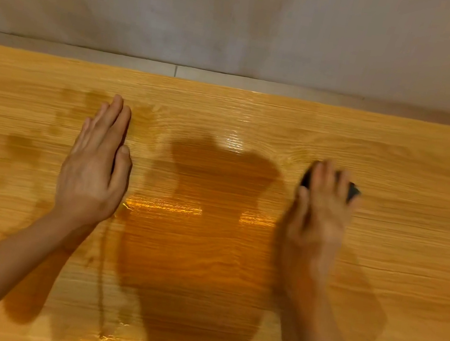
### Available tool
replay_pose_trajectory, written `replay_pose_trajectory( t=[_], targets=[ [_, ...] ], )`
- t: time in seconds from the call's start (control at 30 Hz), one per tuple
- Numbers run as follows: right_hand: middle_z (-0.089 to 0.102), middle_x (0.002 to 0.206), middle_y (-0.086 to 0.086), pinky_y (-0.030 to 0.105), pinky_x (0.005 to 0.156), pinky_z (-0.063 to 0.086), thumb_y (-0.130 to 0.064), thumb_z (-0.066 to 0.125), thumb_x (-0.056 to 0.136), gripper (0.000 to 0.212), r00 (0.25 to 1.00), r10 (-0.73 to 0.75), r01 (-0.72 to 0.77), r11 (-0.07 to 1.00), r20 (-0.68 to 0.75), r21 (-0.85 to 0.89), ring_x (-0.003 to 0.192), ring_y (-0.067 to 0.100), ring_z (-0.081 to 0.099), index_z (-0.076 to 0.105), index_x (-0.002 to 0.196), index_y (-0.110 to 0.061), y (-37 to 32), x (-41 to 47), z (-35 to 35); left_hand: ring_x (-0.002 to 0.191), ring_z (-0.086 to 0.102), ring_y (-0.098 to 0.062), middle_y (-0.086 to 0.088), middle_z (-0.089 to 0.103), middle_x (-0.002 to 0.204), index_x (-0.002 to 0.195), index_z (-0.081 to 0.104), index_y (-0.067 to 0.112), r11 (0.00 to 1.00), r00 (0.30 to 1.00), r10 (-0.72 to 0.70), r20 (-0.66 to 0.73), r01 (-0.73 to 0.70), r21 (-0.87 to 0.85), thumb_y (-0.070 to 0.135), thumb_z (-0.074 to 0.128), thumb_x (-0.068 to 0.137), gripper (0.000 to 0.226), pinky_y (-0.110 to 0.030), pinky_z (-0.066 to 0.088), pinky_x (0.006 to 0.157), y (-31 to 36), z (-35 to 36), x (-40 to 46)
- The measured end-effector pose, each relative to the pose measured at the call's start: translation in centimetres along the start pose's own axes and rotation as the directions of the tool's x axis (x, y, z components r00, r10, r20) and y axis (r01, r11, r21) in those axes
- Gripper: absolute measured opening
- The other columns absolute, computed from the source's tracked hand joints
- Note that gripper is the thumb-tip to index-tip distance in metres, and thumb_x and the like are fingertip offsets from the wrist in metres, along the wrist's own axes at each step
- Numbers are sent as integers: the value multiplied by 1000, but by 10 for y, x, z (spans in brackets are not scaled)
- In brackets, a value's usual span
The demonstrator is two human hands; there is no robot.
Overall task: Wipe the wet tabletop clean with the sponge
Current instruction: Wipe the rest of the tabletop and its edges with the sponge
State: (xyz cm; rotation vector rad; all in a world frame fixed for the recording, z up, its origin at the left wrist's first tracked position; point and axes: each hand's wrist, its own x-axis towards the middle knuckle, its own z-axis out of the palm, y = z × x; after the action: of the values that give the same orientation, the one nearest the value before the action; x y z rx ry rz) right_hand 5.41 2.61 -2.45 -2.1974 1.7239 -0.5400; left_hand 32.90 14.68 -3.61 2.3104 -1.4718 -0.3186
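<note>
Hands number two, sponges one, on a single wooden tabletop (395, 175). Left hand (93, 166) lies flat on the wood, fingers straight and together, thumb alongside. Right hand (320, 207), blurred, curls its fingers over a dark sponge (352, 191), whose edges show on both sides of the fingers, right of centre on the table. One wide wet patch (194, 254) glistens between the forearms; several smaller damp blotches (20, 142) sit to the left. No writing or labels are legible.
</note>
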Motion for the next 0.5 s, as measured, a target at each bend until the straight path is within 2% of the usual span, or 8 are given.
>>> replay_pose_trajectory(
  t=[0.07, 0.1, 0.17, 0.27, 0.33, 0.43, 0.5],
  targets=[
    [47, 145, 15, 53, 116, 24, -2, 61, 88, 51, 984, -164, 171, 980, 74, -103, 139, 35, 36, 49, 137, -5, -45, -4, 30, 158, 14, -18, -4, 21, 169, 160, 28, 8, 1000, 1000, -7, 2, 7, 6, 20, 30, 105, 56, -32, 6, 129, 0, 0, 0],
    [45, 147, 13, 51, 117, 22, -2, 62, 85, 57, 965, -241, 252, 962, 106, -109, 141, 34, 34, 46, 139, -8, -69, -6, 43, 158, 14, -17, -3, 21, 169, 160, 27, 9, 1000, 1000, -13, 4, 13, 10, 20, 30, 105, 56, -31, 6, 129, 0, 0, 0],
    [40, 152, 9, 47, 121, 17, -9, 58, 90, 54, 920, -364, 370, 929, 143, -14, 145, 28, 28, 44, 143, -9, -102, -4, 57, 158, 12, -15, -1, 20, 170, 161, 27, 11, 999, 1000, -28, 7, 28, 19, 21, 30, 105, 56, -28, 4, 128, 1, 0, 1],
    [42, 151, 8, 43, 122, 15, -5, 62, 90, 54, 861, -456, 448, 890, 226, 88, 145, 25, 27, 47, 141, -9, -81, 8, 49, 158, 11, -14, 0, 18, 170, 161, 26, 12, 999, 999, -33, 21, 32, 27, 21, 30, 106, 56, -28, 4, 128, 1, 0, 0],
    [43, 150, 9, 42, 122, 10, -3, 63, 91, 52, 897, -387, 378, 922, 213, 82, 144, 24, 27, 47, 141, -9, -34, 16, 26, 158, 11, -15, -1, 19, 170, 161, 25, 11, 1000, 999, -26, 27, 25, 18, 22, 29, 106, 56, -31, 5, 129, 0, 0, -2],
    [38, 152, 6, 39, 123, 5, -16, 46, 101, 43, 981, -127, 115, 990, 146, 86, 146, 19, 21, 44, 143, -10, 27, 29, -14, 158, 13, -18, -4, 20, 169, 160, 27, 9, 1000, 1000, -10, 16, 10, 13, 22, 29, 106, 56, -32, 6, 129, -2, 0, -1],
    [36, 153, 4, 39, 123, 3, -18, 42, 102, 42, 984, -86, 70, 992, 156, 108, 148, 19, 18, 44, 143, -10, 36, 28, -25, 158, 13, -18, -5, 21, 169, 160, 27, 8, 1000, 1000, 1, 13, -1, 13, 20, 30, 106, 56, -32, 7, 129, -3, 0, 0]
  ],
)
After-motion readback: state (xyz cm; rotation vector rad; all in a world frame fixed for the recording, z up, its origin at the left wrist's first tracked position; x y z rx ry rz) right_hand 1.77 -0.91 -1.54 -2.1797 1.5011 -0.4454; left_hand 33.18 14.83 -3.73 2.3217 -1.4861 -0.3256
